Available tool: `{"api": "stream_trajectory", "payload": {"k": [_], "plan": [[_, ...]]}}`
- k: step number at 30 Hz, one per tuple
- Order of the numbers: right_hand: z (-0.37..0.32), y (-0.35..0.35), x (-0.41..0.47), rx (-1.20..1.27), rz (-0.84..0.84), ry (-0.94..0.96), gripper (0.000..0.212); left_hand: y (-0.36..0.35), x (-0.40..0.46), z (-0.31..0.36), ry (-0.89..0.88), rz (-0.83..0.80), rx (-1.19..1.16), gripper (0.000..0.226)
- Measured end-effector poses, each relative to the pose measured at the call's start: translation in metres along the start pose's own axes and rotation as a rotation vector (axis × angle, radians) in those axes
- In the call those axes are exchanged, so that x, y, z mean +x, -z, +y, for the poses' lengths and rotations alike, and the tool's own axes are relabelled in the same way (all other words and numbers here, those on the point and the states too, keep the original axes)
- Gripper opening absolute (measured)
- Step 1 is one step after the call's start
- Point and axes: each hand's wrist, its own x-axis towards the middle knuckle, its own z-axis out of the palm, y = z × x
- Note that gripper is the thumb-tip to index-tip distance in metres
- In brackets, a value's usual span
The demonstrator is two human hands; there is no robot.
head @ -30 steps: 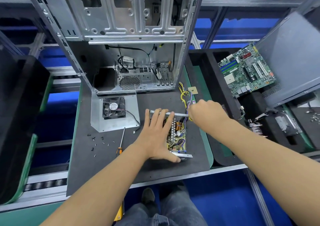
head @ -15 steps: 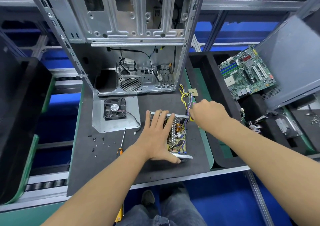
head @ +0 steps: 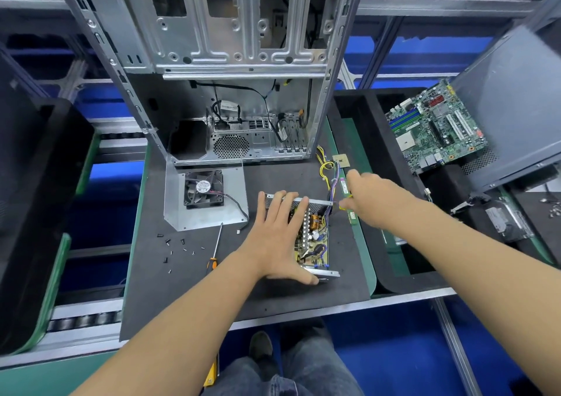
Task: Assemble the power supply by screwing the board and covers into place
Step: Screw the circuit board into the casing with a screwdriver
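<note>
Fingers [head: 274,210] of the left hand [head: 277,237] lay spread flat on the open power supply [head: 312,237]; the right hand [head: 368,196] pinched something small just right of it. Left of them lay a screwdriver [head: 215,251], screws [head: 173,248] and fan cover [head: 206,196]; beyond stood a computer case [head: 230,70].

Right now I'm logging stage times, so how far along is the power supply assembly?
Early stage. Done: the board sits in its open metal tray. In hand: the left hand presses flat on the board while the right hand works at the wire bundle by the tray's far corner. Left: the screwdriver and loose screws lie untouched on the mat, and the fan cover is still off.
</note>
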Motion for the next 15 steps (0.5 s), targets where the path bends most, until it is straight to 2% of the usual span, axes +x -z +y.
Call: {"api": "stream_trajectory", "payload": {"k": [1,5,7,10,13,15], "plan": [[0.003,-0.001,-0.001,0.038,0.002,0.016,0.026,-0.001,0.000,0.000,-0.003,0.004,-0.003,0.154],[0.004,-0.002,-0.001,-0.022,0.078,0.137,0.017,-0.001,0.001,0.000,-0.004,0.015,-0.006,0.154],[-0.004,-0.001,-0.002,-0.077,0.128,0.120,0.016,-0.002,0.001,0.000,-0.004,0.011,-0.010,0.154],[-0.019,-0.004,-0.003,-0.194,0.162,0.051,0.030,-0.002,0.001,0.000,-0.010,0.005,-0.014,0.153],[-0.021,-0.003,-0.004,-0.108,0.121,-0.009,0.026,-0.001,0.001,0.000,-0.004,0.003,-0.007,0.153],[-0.018,0.000,-0.004,-0.095,0.096,0.018,0.025,-0.001,0.000,0.000,-0.005,0.001,-0.003,0.153]]}}
